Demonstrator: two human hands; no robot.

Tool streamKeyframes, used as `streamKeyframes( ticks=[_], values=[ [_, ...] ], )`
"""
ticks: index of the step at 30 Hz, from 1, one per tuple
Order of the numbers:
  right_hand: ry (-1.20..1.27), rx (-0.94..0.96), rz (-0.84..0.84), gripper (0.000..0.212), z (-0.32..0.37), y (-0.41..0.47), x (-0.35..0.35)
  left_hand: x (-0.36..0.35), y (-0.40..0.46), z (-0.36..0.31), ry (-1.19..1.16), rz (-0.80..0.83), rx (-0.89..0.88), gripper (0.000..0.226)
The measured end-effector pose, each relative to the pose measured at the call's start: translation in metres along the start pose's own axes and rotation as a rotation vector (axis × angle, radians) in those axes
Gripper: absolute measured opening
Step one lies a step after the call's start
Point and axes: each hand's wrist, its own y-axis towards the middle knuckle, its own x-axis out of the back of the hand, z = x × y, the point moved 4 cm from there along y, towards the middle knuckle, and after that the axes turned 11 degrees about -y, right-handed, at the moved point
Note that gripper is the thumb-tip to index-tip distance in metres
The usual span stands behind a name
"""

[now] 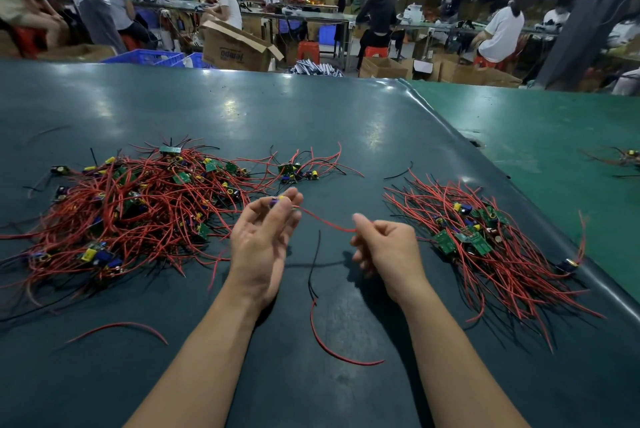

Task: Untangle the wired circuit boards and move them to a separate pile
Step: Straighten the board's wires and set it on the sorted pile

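A big tangled heap of circuit boards with red and black wires (138, 213) lies on the left of the dark table (311, 122). A tidier pile of wired boards (485, 244) lies on the right. My left hand (263, 240) pinches a small circuit board (277, 200) at its fingertips above the table. A red wire (325, 219) runs from that board to my right hand (384, 247), which pinches it between thumb and curled fingers. A black wire (313, 265) hangs down from the held board.
A small cluster of boards (298, 173) sits behind my hands. Loose red wires (121, 325) lie near the front. A green table (554, 122) adjoins on the right, with one wired board (628, 157). Seated people, cardboard boxes and blue crates fill the background.
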Motion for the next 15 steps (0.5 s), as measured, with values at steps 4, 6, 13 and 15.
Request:
streamKeyframes(
  ticks=[4,6,13,15],
  values=[
    [-0.326,0.128,-0.015,0.033,0.004,-0.004,-0.011,0.002,0.003,-0.007,-0.036,-0.026,-0.01,0.025],
    [-0.292,0.158,-0.076,0.028,0.006,-0.004,-0.007,0.002,0.002,-0.007,0.094,-0.046,-0.065,0.032],
    [0.168,0.157,0.26,0.018,0.018,-0.019,-0.028,-0.001,-0.002,0.01,0.516,0.043,-0.008,0.033],
    [0.214,0.144,0.21,0.014,0.018,-0.016,-0.023,-0.002,-0.002,0.011,0.547,0.088,-0.011,0.031]
  ],
)
